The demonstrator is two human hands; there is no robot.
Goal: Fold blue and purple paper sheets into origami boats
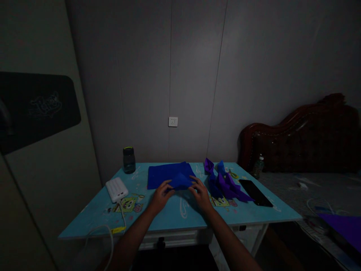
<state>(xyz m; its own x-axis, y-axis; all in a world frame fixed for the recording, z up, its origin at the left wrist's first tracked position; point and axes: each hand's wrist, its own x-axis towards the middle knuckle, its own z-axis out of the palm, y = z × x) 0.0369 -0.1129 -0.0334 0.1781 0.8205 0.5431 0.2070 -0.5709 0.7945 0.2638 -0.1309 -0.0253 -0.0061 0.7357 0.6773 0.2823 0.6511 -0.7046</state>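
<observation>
Between my two hands is a folded piece of blue paper [180, 182], raised a little above the table and roughly triangular at the top. My left hand [161, 195] pinches its left end with thumb and fingers. The right end is gripped by my right hand [200, 192] in the same way. Just behind lies a stack of flat blue paper sheets [159, 176], partly hidden by the folded piece. Folded purple paper shapes [228, 186] and a dark blue one [213, 185] sit to the right of my right hand.
A dark bottle [129, 161] and a white power bank [116, 189] with a cable stand at left on the blue table [169, 220]. Yellow-green scissors [233, 174] and a black phone [256, 193] lie at right. Beyond is a bed with a plastic bottle [258, 168] and purple paper [342, 227].
</observation>
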